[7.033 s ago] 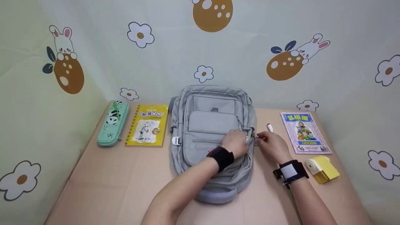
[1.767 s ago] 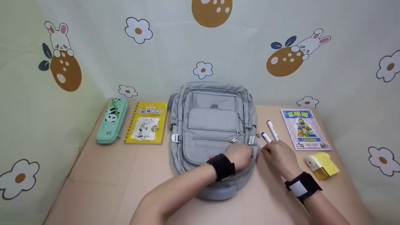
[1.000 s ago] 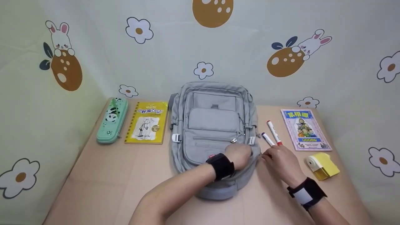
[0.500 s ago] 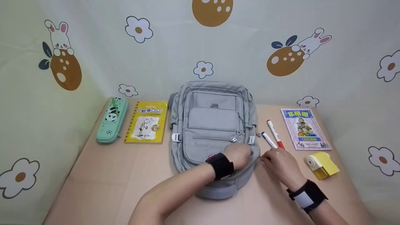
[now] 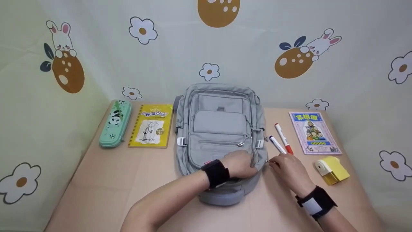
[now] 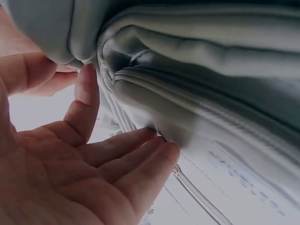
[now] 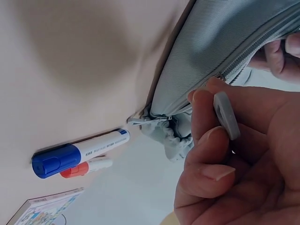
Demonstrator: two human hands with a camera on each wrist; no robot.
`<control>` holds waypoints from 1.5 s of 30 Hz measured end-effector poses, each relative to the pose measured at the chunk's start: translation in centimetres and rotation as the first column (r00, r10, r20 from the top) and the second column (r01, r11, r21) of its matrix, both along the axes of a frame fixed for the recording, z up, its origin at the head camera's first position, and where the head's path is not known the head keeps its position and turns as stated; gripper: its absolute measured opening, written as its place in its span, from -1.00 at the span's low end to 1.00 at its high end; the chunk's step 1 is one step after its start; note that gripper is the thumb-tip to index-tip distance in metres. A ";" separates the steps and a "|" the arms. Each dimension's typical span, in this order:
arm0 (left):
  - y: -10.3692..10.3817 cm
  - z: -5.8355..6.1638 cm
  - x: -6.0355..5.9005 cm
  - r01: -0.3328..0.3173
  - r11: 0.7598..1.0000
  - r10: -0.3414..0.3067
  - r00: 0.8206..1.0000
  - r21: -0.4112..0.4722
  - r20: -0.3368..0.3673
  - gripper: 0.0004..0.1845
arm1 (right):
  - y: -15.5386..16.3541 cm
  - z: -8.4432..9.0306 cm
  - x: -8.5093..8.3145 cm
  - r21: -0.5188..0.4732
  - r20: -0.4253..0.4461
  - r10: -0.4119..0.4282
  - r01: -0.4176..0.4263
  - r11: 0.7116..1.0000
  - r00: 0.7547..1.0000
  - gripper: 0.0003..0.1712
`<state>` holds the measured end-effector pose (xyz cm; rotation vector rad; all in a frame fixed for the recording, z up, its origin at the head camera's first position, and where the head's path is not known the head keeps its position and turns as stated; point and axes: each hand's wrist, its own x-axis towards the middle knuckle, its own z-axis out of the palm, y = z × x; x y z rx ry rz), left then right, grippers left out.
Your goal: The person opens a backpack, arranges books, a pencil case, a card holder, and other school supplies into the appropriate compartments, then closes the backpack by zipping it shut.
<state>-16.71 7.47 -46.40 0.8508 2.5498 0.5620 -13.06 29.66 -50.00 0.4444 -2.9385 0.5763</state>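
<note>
1. A grey backpack (image 5: 219, 135) lies flat on its back in the middle of the table (image 5: 106, 180), its top toward the wall.
2. The left hand (image 5: 239, 164) rests on the lower right part of the backpack's front. The left wrist view shows its fingers (image 6: 136, 159) nearly straight and relaxed, with the fingertips against the fabric fold beside a zip line; they hold nothing.
3. The right hand (image 5: 288, 167) sits at the backpack's right edge, on the table side. In the right wrist view, its thumb and fingers pinch a flat grey zipper pull (image 7: 226, 115) close against the zip track of the bag.
4. Two markers lie side by side on the table just beyond the right hand: a blue-capped marker (image 5: 276, 144) nearer the bag and a red-capped marker (image 5: 283, 138) next to it.
5. To the right of the markers lies a pink-edged comic book (image 5: 313, 132), and nearer the front edge sits a yellow box-shaped item (image 5: 332, 169).
6. To the left of the backpack lies a yellow book (image 5: 151, 126), and further left a green panda pencil case (image 5: 115, 124).
7. Both wrists wear black bands.
</note>
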 end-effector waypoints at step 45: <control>-0.5 1.6 -0.6 0.186 0.965 -0.178 0.982 -0.187 0.059 -0.78 | -1.9 1.3 2.8 0.124 -0.060 0.026 -0.019 0.992 0.998 -0.83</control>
